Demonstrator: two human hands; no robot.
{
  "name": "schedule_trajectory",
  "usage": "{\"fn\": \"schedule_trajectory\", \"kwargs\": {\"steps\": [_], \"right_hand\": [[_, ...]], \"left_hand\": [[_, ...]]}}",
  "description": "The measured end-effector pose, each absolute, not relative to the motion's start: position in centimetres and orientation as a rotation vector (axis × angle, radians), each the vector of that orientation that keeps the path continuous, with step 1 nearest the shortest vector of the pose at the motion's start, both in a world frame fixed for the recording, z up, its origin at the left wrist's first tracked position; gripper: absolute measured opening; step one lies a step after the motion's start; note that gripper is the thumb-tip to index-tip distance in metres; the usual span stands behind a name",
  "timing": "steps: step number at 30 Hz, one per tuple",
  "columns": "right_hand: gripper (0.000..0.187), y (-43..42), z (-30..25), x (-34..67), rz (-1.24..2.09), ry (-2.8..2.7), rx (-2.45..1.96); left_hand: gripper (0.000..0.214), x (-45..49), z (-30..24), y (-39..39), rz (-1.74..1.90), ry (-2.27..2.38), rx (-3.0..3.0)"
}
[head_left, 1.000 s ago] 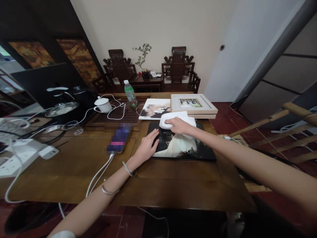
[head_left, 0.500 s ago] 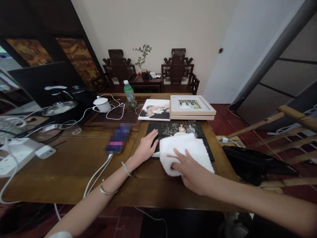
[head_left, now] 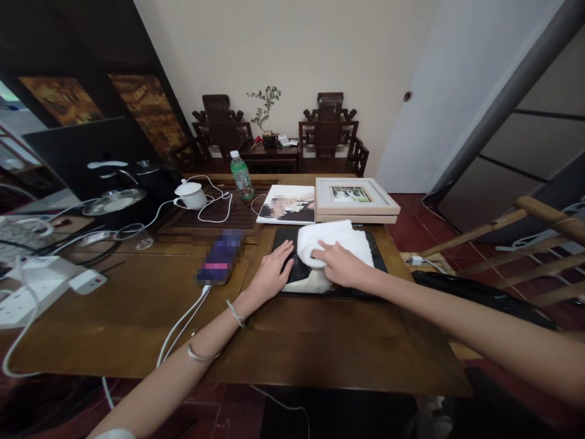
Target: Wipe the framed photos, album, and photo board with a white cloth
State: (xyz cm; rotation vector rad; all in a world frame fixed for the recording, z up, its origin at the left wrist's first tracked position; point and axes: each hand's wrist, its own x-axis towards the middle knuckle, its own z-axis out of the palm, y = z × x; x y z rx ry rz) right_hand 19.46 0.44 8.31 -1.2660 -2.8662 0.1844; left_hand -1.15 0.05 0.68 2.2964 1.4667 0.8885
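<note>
A dark photo panel lies flat on the wooden table, with a pale printed shape along its lower part. My left hand rests flat on its left edge, fingers stretched out. A folded white towel covers the upper middle of the panel. My right hand grips and presses the towel from its near side, the index finger pointing left along a fold. Most of the picture on the panel is hidden beneath the towel and right hand.
Behind the panel lie a white photo print and stacked pale wooden frames. A green-labelled bottle, a lidded white cup, a phone with a cable, and a power strip stand or lie leftward.
My right hand has pushed the towel away from me, from the panel's near edge to its far edge. The panel's lower part is now uncovered. My left hand stays in place.
</note>
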Motion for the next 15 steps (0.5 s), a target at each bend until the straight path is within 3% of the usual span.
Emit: {"fn": "schedule_trajectory", "kwargs": {"steps": [6, 15], "right_hand": [[0.051, 2.1, 7.1, 16.4, 0.002, -2.858, -1.185], [0.044, -3.1, 7.4, 16.4, 0.197, -3.049, -0.594]], "left_hand": [[0.046, -1.1, 1.8, -0.3, 1.222, 1.386, 2.103], [0.053, -1.9, 1.4, 0.3, 1.414, 1.417, 1.958]]}}
